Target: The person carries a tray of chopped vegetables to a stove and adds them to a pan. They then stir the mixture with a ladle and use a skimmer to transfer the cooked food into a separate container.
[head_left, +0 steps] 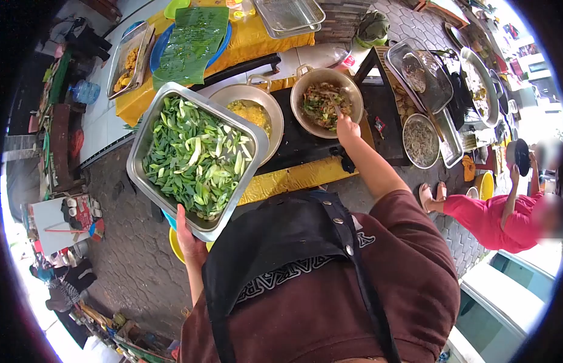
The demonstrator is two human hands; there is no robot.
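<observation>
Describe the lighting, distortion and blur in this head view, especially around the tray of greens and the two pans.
Head view: fisheye bends the edges inside a dark circular border; daylight is even and soft on the tray of greens held by the left hand, both sharp; the right hand at the pan is clear; the right edge is blown out white.

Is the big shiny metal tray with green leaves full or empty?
Full. The rectangular steel tray is heaped with chopped green leaves nearly to its rim, and the left hand holds it at the near edge.

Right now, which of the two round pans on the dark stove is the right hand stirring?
The pan with the brown-green mixed food, farther right; the right hand holds a utensil in it. The other pan holds yellow food and is untouched.
</observation>
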